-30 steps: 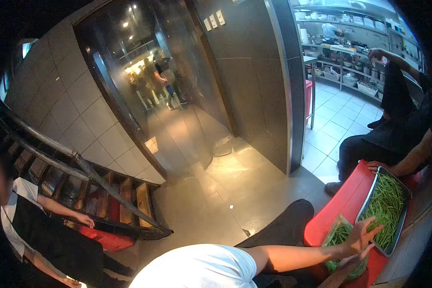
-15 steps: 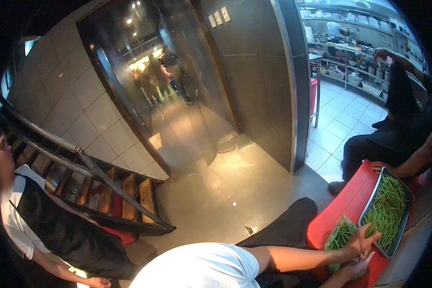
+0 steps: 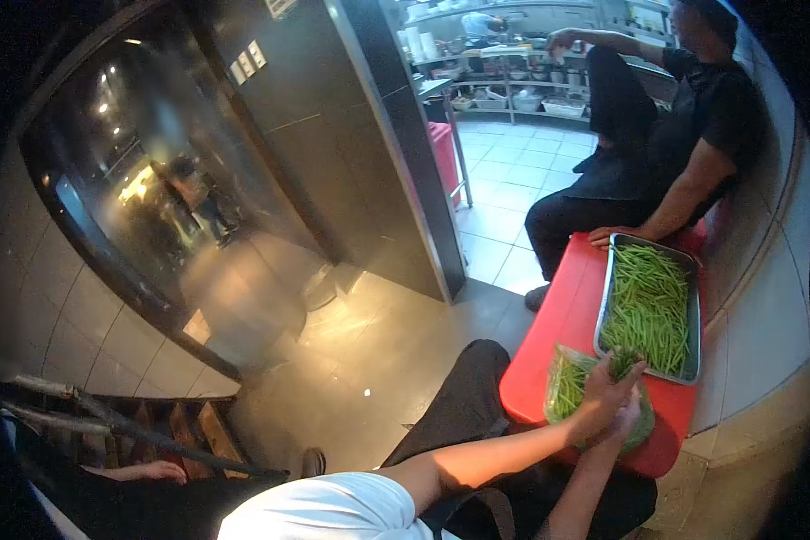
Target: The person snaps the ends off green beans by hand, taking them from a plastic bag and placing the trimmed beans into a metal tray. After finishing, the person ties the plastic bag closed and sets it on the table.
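Observation:
My left hand (image 3: 606, 400) is closed around a small bunch of green beans (image 3: 625, 362), whose ends stick up past the fingers. Pressed against it from below, my right hand (image 3: 630, 417) is closed at the base of the same bunch, its fingers partly hidden. Beneath both hands a clear plastic bag (image 3: 564, 382) of green beans lies on a red plastic surface (image 3: 549, 315). Just beyond the hands is a metal tray (image 3: 606, 310) filled with loose green beans (image 3: 650, 297).
Another person in black (image 3: 657, 171) sits at the far end, one hand (image 3: 612, 236) resting beside the tray. A second person's arm (image 3: 144, 472) shows at lower left by wooden stairs (image 3: 216, 436). A tiled wall (image 3: 747, 288) borders the right; kitchen shelves (image 3: 513, 85) stand beyond the doorway.
The view has swung right, so the tray and seated person appear further left. My hands have drawn together, and a bunch of beans now shows upright between them.

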Action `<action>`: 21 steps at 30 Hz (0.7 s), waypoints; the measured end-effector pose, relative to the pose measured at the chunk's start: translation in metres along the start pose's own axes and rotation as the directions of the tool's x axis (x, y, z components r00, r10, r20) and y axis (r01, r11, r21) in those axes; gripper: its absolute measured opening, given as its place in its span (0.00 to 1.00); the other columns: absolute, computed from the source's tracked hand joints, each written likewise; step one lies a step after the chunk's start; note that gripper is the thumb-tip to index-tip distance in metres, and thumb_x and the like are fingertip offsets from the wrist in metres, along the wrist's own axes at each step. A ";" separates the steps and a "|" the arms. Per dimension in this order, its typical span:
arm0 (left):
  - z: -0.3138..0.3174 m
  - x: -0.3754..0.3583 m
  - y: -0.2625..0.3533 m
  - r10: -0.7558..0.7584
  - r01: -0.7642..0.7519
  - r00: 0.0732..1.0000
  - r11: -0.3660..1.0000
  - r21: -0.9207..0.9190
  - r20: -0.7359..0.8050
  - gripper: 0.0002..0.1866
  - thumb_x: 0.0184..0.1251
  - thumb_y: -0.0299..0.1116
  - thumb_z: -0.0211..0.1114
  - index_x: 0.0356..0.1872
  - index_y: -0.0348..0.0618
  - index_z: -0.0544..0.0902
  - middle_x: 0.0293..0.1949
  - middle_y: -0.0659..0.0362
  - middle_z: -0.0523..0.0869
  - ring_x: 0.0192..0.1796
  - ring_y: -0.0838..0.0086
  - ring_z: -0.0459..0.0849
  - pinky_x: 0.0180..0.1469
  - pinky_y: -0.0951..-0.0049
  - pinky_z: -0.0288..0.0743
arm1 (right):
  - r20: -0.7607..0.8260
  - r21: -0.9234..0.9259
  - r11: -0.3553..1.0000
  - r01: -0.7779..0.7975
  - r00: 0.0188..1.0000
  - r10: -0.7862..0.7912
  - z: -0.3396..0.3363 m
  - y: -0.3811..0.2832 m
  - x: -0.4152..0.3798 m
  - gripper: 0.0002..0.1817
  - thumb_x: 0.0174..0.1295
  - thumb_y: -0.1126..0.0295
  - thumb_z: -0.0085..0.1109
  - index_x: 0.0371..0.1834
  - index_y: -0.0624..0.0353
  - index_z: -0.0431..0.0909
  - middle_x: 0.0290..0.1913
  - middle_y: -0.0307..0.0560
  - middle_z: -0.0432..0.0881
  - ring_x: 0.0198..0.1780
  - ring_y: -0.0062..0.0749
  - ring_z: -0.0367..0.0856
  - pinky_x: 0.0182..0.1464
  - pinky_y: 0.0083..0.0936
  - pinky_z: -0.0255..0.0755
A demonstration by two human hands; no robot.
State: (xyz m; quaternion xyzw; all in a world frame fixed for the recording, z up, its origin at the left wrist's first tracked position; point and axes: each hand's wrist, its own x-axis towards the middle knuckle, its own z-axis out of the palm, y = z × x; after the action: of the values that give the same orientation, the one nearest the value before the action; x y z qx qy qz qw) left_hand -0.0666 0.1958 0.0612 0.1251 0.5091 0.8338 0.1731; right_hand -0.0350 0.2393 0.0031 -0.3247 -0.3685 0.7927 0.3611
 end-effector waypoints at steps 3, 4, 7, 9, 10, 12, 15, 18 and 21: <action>0.006 -0.001 0.002 0.116 -0.116 0.993 0.984 0.132 0.005 0.16 0.68 0.32 0.73 0.53 0.41 0.79 0.39 0.66 0.85 0.39 0.84 0.80 0.38 0.81 0.76 | 0.013 0.008 1.000 -0.004 1.000 0.004 0.000 0.001 0.001 0.25 0.77 0.54 0.42 0.59 0.63 0.80 0.55 0.51 0.84 0.56 0.41 0.82 0.63 0.38 0.73; 0.006 -0.002 0.000 0.135 -0.137 0.991 0.986 0.097 0.023 0.17 0.68 0.31 0.73 0.53 0.41 0.79 0.39 0.66 0.85 0.40 0.84 0.80 0.39 0.80 0.76 | 0.024 0.002 1.000 -0.012 1.000 0.012 0.003 0.004 0.000 0.25 0.77 0.54 0.42 0.59 0.63 0.80 0.55 0.51 0.84 0.56 0.41 0.82 0.62 0.38 0.73; 0.003 -0.003 -0.012 0.134 -0.145 0.988 0.980 0.140 0.082 0.17 0.66 0.28 0.73 0.54 0.42 0.79 0.39 0.66 0.84 0.41 0.84 0.80 0.40 0.79 0.77 | 0.043 -0.006 1.000 -0.012 0.999 0.012 0.005 0.008 0.002 0.25 0.77 0.54 0.43 0.59 0.63 0.80 0.55 0.50 0.84 0.56 0.41 0.82 0.62 0.37 0.73; -0.007 -0.003 -0.012 0.098 -0.113 0.990 0.981 0.155 0.103 0.18 0.65 0.27 0.73 0.54 0.40 0.80 0.42 0.62 0.85 0.45 0.80 0.81 0.48 0.75 0.77 | 0.054 -0.026 1.000 -0.011 0.998 0.012 0.002 0.008 0.006 0.25 0.77 0.54 0.43 0.59 0.62 0.80 0.55 0.50 0.84 0.55 0.40 0.82 0.62 0.37 0.73; -0.004 -0.008 -0.003 0.069 -0.083 0.991 0.989 0.124 0.113 0.18 0.64 0.27 0.73 0.54 0.39 0.80 0.46 0.59 0.86 0.50 0.76 0.82 0.55 0.72 0.76 | 0.065 -0.039 0.999 -0.015 0.998 0.018 -0.001 0.008 0.009 0.25 0.77 0.54 0.43 0.58 0.62 0.80 0.55 0.50 0.84 0.55 0.40 0.82 0.62 0.37 0.73; -0.004 -0.007 -0.014 0.153 -0.173 0.977 0.976 0.133 0.149 0.21 0.63 0.26 0.72 0.57 0.37 0.78 0.47 0.57 0.85 0.50 0.74 0.81 0.56 0.70 0.75 | 0.085 -0.074 0.997 -0.017 0.996 0.023 -0.005 0.005 0.014 0.25 0.77 0.54 0.43 0.58 0.62 0.81 0.54 0.50 0.84 0.55 0.40 0.82 0.62 0.37 0.73; 0.001 -0.006 -0.029 0.306 -0.323 0.945 0.932 0.164 0.118 0.24 0.64 0.27 0.71 0.60 0.36 0.76 0.48 0.54 0.84 0.51 0.72 0.81 0.57 0.68 0.74 | 0.091 -0.107 0.994 -0.022 0.995 0.032 -0.002 0.005 0.017 0.25 0.77 0.54 0.43 0.58 0.62 0.81 0.54 0.49 0.84 0.55 0.39 0.82 0.62 0.37 0.73; -0.008 -0.014 -0.002 0.050 -0.100 0.984 0.949 0.299 0.170 0.27 0.66 0.32 0.71 0.63 0.33 0.74 0.52 0.52 0.83 0.55 0.69 0.79 0.60 0.68 0.73 | 0.099 -0.120 0.992 -0.026 0.994 0.038 -0.002 0.005 0.016 0.24 0.77 0.54 0.44 0.58 0.62 0.81 0.54 0.49 0.84 0.55 0.39 0.82 0.61 0.36 0.73; -0.015 -0.011 -0.008 -0.034 -0.028 0.970 0.967 0.253 0.239 0.30 0.69 0.37 0.68 0.66 0.31 0.71 0.56 0.50 0.82 0.58 0.65 0.79 0.62 0.65 0.71 | 0.115 -0.124 0.992 -0.030 0.992 0.044 0.001 0.009 0.017 0.24 0.76 0.54 0.44 0.58 0.61 0.81 0.53 0.49 0.84 0.55 0.38 0.82 0.61 0.36 0.73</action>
State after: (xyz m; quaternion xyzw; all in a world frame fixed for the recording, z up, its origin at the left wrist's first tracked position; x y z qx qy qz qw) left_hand -0.0611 0.1832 0.0467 0.2460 0.5871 0.7399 0.2176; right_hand -0.0474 0.2482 -0.0079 -0.3058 -0.4310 0.7928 0.3035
